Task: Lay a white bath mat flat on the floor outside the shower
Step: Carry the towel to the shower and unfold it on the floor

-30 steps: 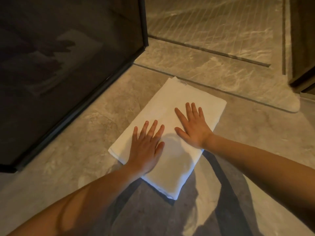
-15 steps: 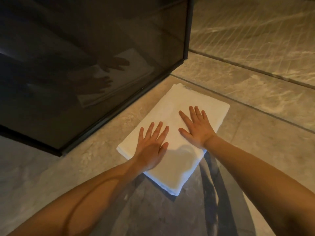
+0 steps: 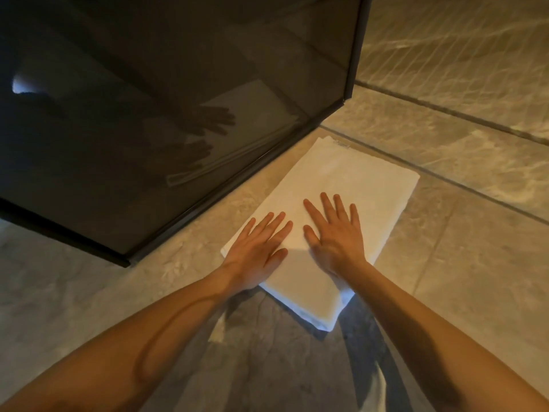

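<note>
A white bath mat, folded into a thick rectangle, lies on the stone floor beside the dark glass shower panel. My left hand rests flat on the mat's near left part, fingers straight and spread. My right hand presses flat on the mat's middle, fingers straight and pointing away from me. The two hands lie side by side, thumbs close together. The mat's far corner sits near the panel's black corner post.
The dark glass panel with its black bottom frame runs diagonally along the mat's left side and mirrors my hands. Grey marble floor tiles spread to the right and toward me. A raised stone threshold crosses behind the mat.
The view has swung left and down, so more of the glass panel shows. Both hands stay flat on the mat, and my right hand has slid slightly closer to the left one.
</note>
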`<state>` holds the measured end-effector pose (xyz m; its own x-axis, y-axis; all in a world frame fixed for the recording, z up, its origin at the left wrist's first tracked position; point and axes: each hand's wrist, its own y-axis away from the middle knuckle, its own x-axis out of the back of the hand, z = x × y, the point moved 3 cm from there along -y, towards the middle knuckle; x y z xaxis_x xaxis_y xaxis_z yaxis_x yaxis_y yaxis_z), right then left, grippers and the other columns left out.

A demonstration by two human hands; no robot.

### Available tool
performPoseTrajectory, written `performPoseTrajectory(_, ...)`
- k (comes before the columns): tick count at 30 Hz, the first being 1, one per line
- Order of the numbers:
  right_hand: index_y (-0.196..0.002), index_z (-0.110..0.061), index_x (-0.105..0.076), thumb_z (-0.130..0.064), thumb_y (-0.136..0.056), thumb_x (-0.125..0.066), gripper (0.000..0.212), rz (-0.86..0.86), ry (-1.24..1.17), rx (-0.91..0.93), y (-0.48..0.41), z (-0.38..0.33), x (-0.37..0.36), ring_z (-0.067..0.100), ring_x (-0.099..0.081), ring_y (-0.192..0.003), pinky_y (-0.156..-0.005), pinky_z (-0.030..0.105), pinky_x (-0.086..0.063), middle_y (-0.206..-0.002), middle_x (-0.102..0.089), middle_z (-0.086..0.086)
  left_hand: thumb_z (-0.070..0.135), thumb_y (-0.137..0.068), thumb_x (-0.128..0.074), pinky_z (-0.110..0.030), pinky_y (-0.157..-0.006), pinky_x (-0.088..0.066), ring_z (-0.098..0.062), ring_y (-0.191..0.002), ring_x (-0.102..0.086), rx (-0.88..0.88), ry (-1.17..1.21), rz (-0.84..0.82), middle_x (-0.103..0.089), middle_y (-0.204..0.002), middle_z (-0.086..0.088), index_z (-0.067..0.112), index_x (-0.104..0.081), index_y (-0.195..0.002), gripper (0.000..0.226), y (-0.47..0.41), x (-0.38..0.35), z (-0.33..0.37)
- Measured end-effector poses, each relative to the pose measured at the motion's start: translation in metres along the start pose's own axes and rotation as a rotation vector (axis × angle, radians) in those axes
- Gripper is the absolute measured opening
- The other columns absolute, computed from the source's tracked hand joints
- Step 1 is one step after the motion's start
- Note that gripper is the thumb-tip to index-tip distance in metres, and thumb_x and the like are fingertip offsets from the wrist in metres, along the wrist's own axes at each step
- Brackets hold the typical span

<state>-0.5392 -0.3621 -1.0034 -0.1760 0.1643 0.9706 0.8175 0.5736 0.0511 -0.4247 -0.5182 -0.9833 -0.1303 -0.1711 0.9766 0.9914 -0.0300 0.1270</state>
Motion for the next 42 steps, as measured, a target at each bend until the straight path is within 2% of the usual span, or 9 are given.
performPoseTrajectory(5,-0.152,-0.046,0.000,-0.062,-0.097,-0.008,0.058,0.031,0.019,0.023,0.001,-0.001,0.002,0.021,0.009,-0.151,-0.119,0.047,0.012,-0.165,-0.001,-0.005,0.044,-0.100,-0.036,-0.040,-0.121,-0.010,-0.019,-0.149,-0.007,0.024,0.045,0.030,-0.014,-0.163,0.000,0.025,-0.019,-0.154,0.059,0.001,0.014,-0.002)
performPoseTrajectory(11,-0.154,-0.042,-0.004,-0.059,-0.099,-0.009,0.058,0.028,0.032,0.056,0.005,-0.002,0.010,0.024,0.005,-0.152,-0.121,0.050,0.004,-0.165,-0.004,0.000,0.025,-0.097,-0.051,-0.030,-0.099,-0.037,-0.025,-0.122,-0.041,0.420,0.284,0.173,-0.047,-0.135,-0.009,0.014,-0.040,-0.141,0.047,0.022,0.024,-0.018)
performPoseTrajectory(16,-0.155,-0.041,-0.006,-0.057,-0.100,-0.010,0.058,0.011,0.028,0.072,0.006,-0.002,0.011,0.026,0.004,-0.152,-0.121,0.052,0.002,-0.165,-0.005,0.002,0.031,-0.089,-0.058,-0.041,-0.090,-0.044,-0.024,-0.107,-0.049,0.625,0.351,0.127,-0.057,-0.112,-0.001,0.023,-0.052,-0.120,0.032,0.029,0.039,-0.032)
performPoseTrajectory(19,-0.155,-0.041,-0.005,-0.056,-0.100,-0.012,0.057,0.006,0.029,0.074,0.006,-0.002,0.012,0.026,0.004,-0.152,-0.121,0.052,0.002,-0.165,-0.005,0.002,0.029,-0.084,-0.065,-0.035,-0.084,-0.045,-0.025,-0.103,-0.053,0.731,0.494,0.046,-0.059,-0.107,-0.002,0.016,-0.055,-0.118,0.037,0.030,0.046,-0.043)
performPoseTrajectory(25,-0.155,-0.041,-0.004,-0.058,-0.100,-0.010,0.058,-0.003,0.038,0.062,0.006,-0.003,0.011,0.025,0.006,-0.152,-0.121,0.051,0.004,-0.166,-0.003,0.001,0.010,-0.074,-0.078,-0.024,-0.070,-0.047,-0.015,-0.085,-0.056,0.668,0.795,0.021,-0.061,-0.100,-0.005,0.014,-0.065,-0.113,0.042,0.032,0.063,-0.057)
performPoseTrajectory(29,-0.155,-0.040,-0.004,-0.058,-0.099,-0.010,0.058,-0.006,0.057,0.054,0.006,-0.004,0.012,0.025,0.005,-0.152,-0.121,0.051,0.004,-0.166,-0.003,0.001,0.006,-0.077,-0.077,-0.036,-0.083,-0.056,-0.024,-0.095,-0.064,0.646,1.122,-0.128,-0.061,-0.106,-0.008,0.026,-0.061,-0.114,0.045,0.040,0.068,-0.061)
performPoseTrajectory(33,-0.155,-0.040,-0.004,-0.059,-0.099,-0.008,0.059,-0.011,0.057,0.051,0.006,-0.004,0.012,0.025,0.006,-0.152,-0.121,0.051,0.003,-0.166,-0.003,0.001,-0.004,-0.084,-0.066,-0.042,-0.081,-0.047,-0.031,-0.101,-0.059,0.492,1.308,-0.222,-0.061,-0.115,-0.017,0.026,-0.060,-0.103,0.036,0.038,0.075,-0.060)
performPoseTrajectory(40,-0.155,-0.040,0.001,-0.055,-0.100,-0.014,0.058,-0.131,0.103,0.033,0.002,-0.007,0.018,0.029,0.006,-0.151,-0.120,0.054,0.003,-0.165,0.002,0.004,-0.012,-0.090,-0.049,-0.032,-0.095,-0.053,-0.019,-0.126,-0.051,0.419,1.351,-0.468,-0.048,-0.141,0.008,0.017,-0.065,-0.127,0.050,0.018,0.089,-0.051)
performPoseTrajectory(42,-0.153,-0.046,0.002,-0.052,-0.101,-0.021,0.057,-0.218,0.050,0.024,-0.008,-0.012,0.032,0.036,-0.012,-0.145,-0.116,0.057,-0.011,-0.161,-0.014,0.009,-0.011,-0.090,-0.048,-0.032,-0.097,-0.051,-0.019,-0.127,-0.050,0.390,1.338,-0.516,-0.047,-0.142,0.009,0.021,-0.063,-0.128,0.052,0.014,0.094,-0.044)
